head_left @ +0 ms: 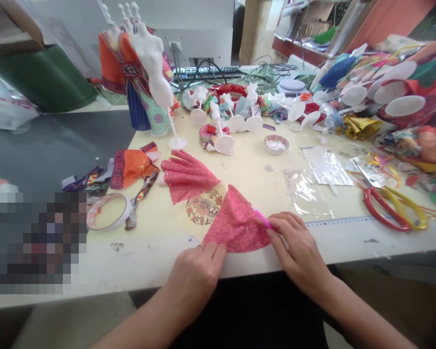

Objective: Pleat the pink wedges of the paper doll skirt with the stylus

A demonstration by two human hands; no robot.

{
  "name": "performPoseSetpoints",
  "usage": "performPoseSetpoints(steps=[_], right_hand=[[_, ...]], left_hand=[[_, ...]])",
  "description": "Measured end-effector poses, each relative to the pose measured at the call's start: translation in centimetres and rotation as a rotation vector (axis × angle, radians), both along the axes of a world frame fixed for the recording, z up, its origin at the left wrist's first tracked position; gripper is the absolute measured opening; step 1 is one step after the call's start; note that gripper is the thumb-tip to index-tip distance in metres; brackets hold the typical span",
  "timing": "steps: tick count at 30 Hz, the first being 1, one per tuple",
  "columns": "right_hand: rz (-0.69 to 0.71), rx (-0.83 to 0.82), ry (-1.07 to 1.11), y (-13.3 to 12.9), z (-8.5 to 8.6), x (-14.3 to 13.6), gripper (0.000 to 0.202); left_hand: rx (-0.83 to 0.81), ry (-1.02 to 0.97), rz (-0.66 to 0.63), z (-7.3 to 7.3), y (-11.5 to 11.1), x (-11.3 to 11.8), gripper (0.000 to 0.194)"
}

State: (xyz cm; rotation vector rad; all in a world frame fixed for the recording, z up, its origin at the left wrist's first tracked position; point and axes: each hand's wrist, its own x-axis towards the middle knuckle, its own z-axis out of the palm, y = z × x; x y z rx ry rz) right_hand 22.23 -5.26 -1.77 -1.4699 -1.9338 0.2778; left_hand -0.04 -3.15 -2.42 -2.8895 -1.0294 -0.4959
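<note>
A: Start at the fingers. What are they doing?

B: The right hand (300,247) has its fingertips drawn narrow, pinching the right corner of the pink fabric piece (236,225) where a brighter pink strip (263,220) sticks out. The left hand (196,269) lies knuckles up with its fingers curled onto the lower left edge, pressing it to the table (156,247) rather than gripping it.

A: And where does the cloth lie?

B: At the near edge of the table, between both hands, fanned out flat. A second pleated pink fan (187,177) lies just beyond it, with a floral round patch (204,207) between the two.

A: How would it handle?

B: I judge it light, thin and limp, apt to slide or crease. Holding it at corners and edges, as now, seems best.

A: Anything else near?

B: Red and yellow scissors (394,206) to the right, a tape roll (107,211) to the left, and a white mannequin (154,68) further back.
</note>
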Motion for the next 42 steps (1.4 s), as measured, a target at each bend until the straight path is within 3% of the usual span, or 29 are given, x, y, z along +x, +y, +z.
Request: performPoseSetpoints(steps=[3,6,10,13,16,18,20,28,42], right_hand=[[-0.049,-0.003,0.017,-0.1,0.3,0.6,0.017],[0.013,-0.033,0.055,-0.5,0.7,0.3,0.016],[0.080,-0.073,0.090,-0.9,0.8,-0.6,0.015],[0.028,-0.111,0.161,-1.3,1.1,-0.8,0.014],[0.034,-0.241,0.267,-2.2,1.5,-1.1,0.014],[0.075,-0.270,0.279,-2.8,1.5,-1.4,0.013],[0.096,-0.219,0.236,-3.3,1.2,-1.6,0.016],[0.115,0.062,-0.018,-4.0,0.1,-1.6,0.023],[0.225,0.028,-0.003,-4.0,0.3,-1.8,0.021]], left_hand=[[-0.031,0.040,-0.001,-0.1,-0.2,-0.4,0.026],[-0.111,0.073,0.009,-0.3,-0.3,-0.5,0.028],[-0.308,-0.142,0.086,-0.1,-0.7,-0.7,0.028],[-0.658,-0.536,0.273,1.0,-1.2,-0.9,0.017],[-1.239,-0.922,0.570,2.4,-1.6,-0.9,0.015],[-1.545,-1.156,0.650,2.9,-1.6,-0.7,0.017],[-1.704,-1.318,0.649,3.1,-1.5,-0.4,0.017],[-1.707,-1.441,0.679,2.6,-1.2,0.0,0.014],[-1.646,-1.432,0.648,2.1,-1.4,0.2,0.015]])
